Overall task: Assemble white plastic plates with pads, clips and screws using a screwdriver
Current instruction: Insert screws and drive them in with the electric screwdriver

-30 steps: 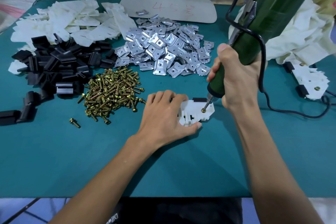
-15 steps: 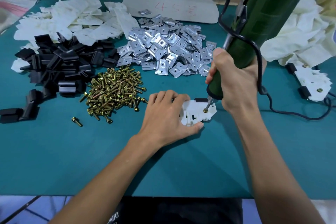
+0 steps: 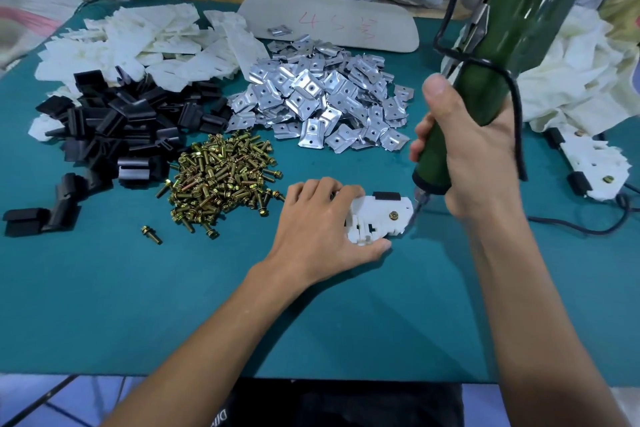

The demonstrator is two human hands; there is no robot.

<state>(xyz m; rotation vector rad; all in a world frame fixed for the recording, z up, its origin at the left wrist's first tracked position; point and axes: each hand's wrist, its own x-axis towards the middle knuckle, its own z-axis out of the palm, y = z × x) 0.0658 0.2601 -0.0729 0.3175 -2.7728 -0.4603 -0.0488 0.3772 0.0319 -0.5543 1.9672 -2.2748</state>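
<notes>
A white plastic plate (image 3: 381, 218) lies on the green table mat, with a black pad (image 3: 387, 195) on its far edge and a brass screw (image 3: 394, 215) seated in it. My left hand (image 3: 318, 222) lies over the plate's left half and grips it between thumb and fingers. My right hand (image 3: 474, 152) is wrapped around a green electric screwdriver (image 3: 498, 55). Its bit (image 3: 420, 202) sits just right of the screw, off the plate's right edge.
Heaps on the mat: brass screws (image 3: 221, 177), black pads (image 3: 114, 128), metal clips (image 3: 322, 104), white plates (image 3: 138, 42). One stray screw (image 3: 151, 234) lies alone. Assembled plates (image 3: 595, 163) are stacked at the right, beside the screwdriver's black cable (image 3: 575, 227).
The screwdriver bit was on the screw; it has now lifted off and shifted right, leaving the screw seated in the plate. My left hand has stayed on the plate.
</notes>
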